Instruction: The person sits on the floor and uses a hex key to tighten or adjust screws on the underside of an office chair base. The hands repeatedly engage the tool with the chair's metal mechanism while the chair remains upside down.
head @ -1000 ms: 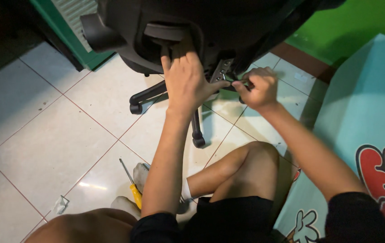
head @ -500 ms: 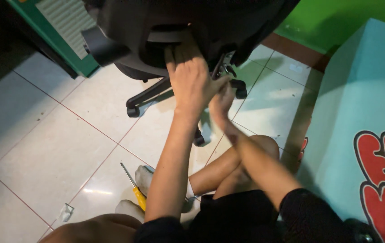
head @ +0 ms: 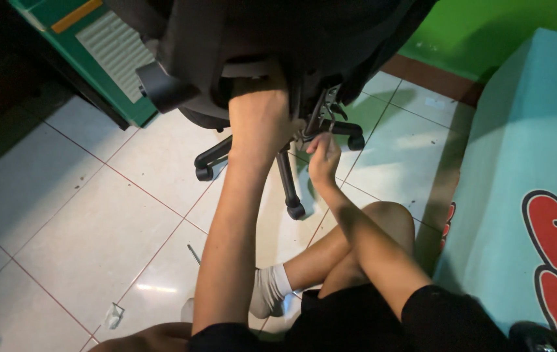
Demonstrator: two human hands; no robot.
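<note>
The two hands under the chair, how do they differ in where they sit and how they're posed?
The left hand is pressed up against the underside of the black office chair, fingers hidden under the seat; the right hand sits lower, beside the metal mechanism, fingers loosely curled. The left arm reaches nearly straight; the right arm bends at the elbow over the knee. Both are bare and hold no tool.

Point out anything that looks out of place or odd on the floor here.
A small crumpled clear wrapper lies loose on the white floor tiles, and a thin metal tool lies by the left arm. The office chair looks tipped toward the person.
</note>
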